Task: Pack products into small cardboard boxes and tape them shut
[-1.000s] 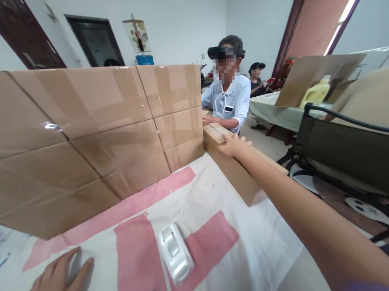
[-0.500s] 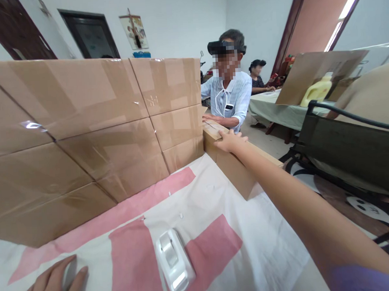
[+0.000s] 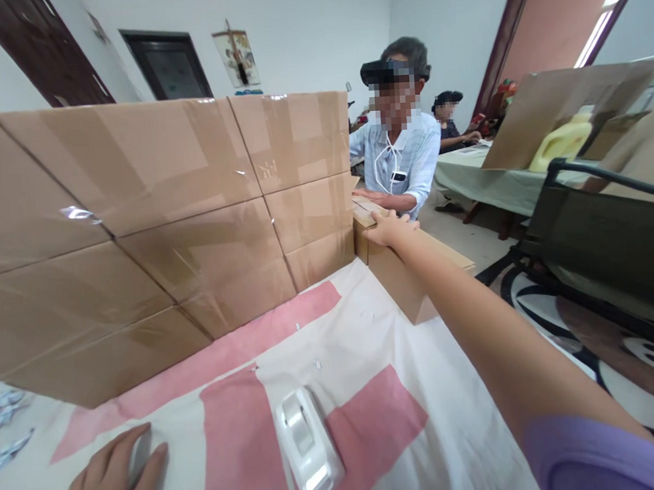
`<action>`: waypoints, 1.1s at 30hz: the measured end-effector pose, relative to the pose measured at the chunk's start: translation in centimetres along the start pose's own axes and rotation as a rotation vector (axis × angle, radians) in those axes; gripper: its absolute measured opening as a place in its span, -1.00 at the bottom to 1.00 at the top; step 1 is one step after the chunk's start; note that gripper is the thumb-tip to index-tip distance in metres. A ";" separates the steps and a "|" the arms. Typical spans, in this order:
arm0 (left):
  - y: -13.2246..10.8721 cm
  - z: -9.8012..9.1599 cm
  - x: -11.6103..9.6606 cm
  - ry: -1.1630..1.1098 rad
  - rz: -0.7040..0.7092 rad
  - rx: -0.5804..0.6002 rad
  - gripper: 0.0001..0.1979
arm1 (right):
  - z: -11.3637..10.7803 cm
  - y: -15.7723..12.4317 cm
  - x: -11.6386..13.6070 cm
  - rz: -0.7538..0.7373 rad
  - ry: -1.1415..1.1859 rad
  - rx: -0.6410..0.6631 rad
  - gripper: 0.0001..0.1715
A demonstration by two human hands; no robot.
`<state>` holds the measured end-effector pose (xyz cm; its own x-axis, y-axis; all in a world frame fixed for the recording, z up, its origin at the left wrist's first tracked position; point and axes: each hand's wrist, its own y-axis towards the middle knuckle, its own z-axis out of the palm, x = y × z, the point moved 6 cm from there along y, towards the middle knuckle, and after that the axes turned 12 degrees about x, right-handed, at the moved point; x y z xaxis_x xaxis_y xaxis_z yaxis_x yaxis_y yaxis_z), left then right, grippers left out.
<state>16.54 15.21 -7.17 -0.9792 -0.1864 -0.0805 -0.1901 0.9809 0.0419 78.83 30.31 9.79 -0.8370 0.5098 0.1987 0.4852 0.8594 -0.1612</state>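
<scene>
Item: my left hand (image 3: 106,476), loosely curved with nothing seen in it, resting on the pink-and-white cloth (image 3: 460,384) before the stack of taped cartons (image 3: 185,154); likewise before the stack, toward its right end, one white tape dispenser (image 3: 311,450). Item: my right hand (image 3: 390,231), fingers spread over the narrow carton (image 3: 402,277) just beside the stack's right end, whether gripping I cannot tell. Item, farthest: a co-worker's hand (image 3: 376,196) past that end; steadying calls, I judge, for light, even pressure matching theirs, lest the top buckle.
</scene>
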 end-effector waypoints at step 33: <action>-2.1 -4.4 -3.4 -0.613 0.163 0.028 -0.68 | 4.9 -20.7 28.3 -1.172 -0.636 -0.374 -0.47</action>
<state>19.97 13.56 -2.57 -0.7752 0.0236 -0.6313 -0.0319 0.9966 0.0764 43.84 26.74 14.03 -0.7204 -0.5276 -0.4501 -0.6206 0.7802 0.0787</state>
